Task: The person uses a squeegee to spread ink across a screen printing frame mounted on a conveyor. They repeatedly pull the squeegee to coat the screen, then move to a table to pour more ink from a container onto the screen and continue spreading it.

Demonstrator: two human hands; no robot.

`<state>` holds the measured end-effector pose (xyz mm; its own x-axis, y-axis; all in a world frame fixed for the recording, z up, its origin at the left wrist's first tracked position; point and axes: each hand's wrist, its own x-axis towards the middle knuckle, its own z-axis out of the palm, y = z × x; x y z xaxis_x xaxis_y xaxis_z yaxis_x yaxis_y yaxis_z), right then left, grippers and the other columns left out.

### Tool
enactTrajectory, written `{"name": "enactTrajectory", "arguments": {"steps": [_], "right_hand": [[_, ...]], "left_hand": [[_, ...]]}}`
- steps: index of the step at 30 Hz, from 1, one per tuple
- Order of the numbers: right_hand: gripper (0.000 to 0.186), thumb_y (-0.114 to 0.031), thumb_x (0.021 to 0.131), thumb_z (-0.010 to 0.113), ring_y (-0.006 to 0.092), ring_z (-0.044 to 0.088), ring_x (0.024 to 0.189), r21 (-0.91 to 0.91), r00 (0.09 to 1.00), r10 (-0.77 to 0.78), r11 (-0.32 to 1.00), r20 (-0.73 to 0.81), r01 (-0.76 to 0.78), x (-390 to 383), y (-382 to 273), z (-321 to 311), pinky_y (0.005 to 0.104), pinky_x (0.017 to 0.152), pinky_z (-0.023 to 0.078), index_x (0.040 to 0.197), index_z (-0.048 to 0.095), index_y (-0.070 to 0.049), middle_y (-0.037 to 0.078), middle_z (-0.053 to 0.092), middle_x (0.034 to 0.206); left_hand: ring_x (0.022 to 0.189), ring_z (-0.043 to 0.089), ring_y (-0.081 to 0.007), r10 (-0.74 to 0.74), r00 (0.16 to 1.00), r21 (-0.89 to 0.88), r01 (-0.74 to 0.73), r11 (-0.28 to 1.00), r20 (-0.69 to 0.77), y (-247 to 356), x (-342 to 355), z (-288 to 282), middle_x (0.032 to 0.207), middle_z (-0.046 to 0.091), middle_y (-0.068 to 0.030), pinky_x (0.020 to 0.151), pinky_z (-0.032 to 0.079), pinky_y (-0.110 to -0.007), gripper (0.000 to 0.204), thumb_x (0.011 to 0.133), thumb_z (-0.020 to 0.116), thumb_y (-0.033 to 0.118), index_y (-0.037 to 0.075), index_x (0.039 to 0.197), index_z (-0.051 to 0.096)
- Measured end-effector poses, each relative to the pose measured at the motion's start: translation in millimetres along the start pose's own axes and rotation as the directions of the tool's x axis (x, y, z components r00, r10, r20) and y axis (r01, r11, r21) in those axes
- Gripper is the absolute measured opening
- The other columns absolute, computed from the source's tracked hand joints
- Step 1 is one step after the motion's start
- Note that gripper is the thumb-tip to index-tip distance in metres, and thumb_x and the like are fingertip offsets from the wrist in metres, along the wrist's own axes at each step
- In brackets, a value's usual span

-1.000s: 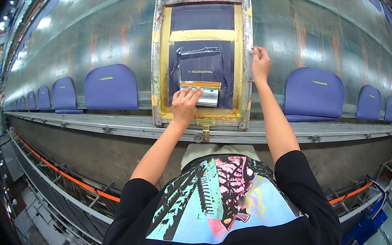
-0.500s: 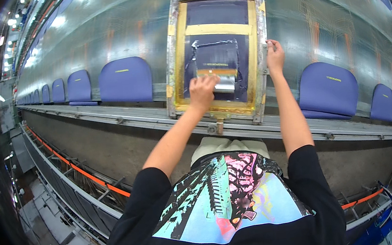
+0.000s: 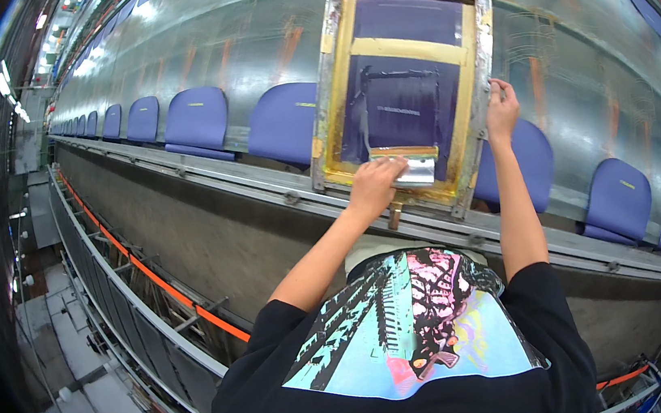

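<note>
My left hand (image 3: pixel 377 185) is closed around a squeegee with a wooden strip and a shiny metal face (image 3: pixel 418 172), at the near end of a screen-printing frame (image 3: pixel 483 38). The frame has worn metal bars and a purple mesh (image 3: pixel 408 104) bordered with yellow tape; a dark rectangle outlines a small line of print on the mesh. My right hand (image 3: pixel 502 112) pinches the frame's right bar with thumb and fingers. The frame overlaps a blue pad (image 3: pixel 281 126) on its left and another blue pad (image 3: pixel 525 164) on its right. Whatever lies under the mesh is hidden.
Rounded blue pads (image 3: pixel 195 122) line the long, shiny metal table (image 3: pixel 263 47) on both sides. A metal rail (image 3: pixel 263 190) runs along its near edge, in front of me. Behind me to the left curves another rail with an orange strip (image 3: pixel 159 275).
The squeegee has come toward me, from the middle of the mesh to its near end. The frame now covers parts of the pads on both sides. My view has shifted.
</note>
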<state>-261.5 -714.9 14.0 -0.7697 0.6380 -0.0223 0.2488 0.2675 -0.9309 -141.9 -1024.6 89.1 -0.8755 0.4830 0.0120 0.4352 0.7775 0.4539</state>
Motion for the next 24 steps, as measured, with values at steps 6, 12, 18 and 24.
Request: {"name": "enactTrajectory", "arguments": {"steps": [6,12,18,24], "right_hand": [[0.022,-0.028,0.103,0.062,0.0167,0.056,0.066,0.015,0.996,0.083,0.996,0.017,-0.083,-16,29,-7,0.0361,0.066,0.046,0.108,0.074,-0.010,0.006,0.068,0.078],[0.023,-0.030,0.104,0.060,0.0251,0.064,0.071,-0.060,0.997,0.077,0.995,-0.009,-0.078,-15,23,-10,0.0407,0.070,0.049,0.109,0.075,-0.013,0.012,0.072,0.082],[0.025,-0.032,0.102,0.061,0.0293,0.068,0.074,-0.140,0.991,0.125,0.982,-0.049,-0.131,-5,34,-2,0.0427,0.074,0.051,0.110,0.076,-0.013,0.013,0.073,0.083],[0.023,-0.030,0.102,0.062,0.0307,0.070,0.075,-0.158,0.989,0.137,0.977,-0.060,-0.145,-3,31,1,0.0428,0.073,0.052,0.109,0.076,-0.014,0.015,0.073,0.081]], "left_hand": [[0.117,0.068,-0.0282,-0.004,1.000,0.063,0.005,0.998,-0.003,3,0,19,0.129,0.073,-0.0014,0.098,0.052,-0.045,0.049,0.076,0.070,-0.001,0.017,0.122,0.073],[0.121,0.066,-0.0288,-0.003,1.000,0.063,0.005,0.998,-0.027,3,-11,15,0.132,0.072,-0.0013,0.101,0.052,-0.046,0.048,0.081,0.068,-0.002,0.017,0.124,0.073],[0.127,0.064,-0.0291,0.060,0.996,0.087,-0.065,0.994,0.063,-15,-41,10,0.134,0.071,-0.0004,0.109,0.049,-0.051,0.048,0.082,0.066,-0.003,0.019,0.124,0.074],[0.103,0.072,-0.0297,0.039,0.998,0.008,-0.038,0.999,-0.057,-40,78,4,0.111,0.077,-0.0063,0.090,0.056,-0.044,0.045,0.081,0.063,-0.006,0.021,0.113,0.078]]}}
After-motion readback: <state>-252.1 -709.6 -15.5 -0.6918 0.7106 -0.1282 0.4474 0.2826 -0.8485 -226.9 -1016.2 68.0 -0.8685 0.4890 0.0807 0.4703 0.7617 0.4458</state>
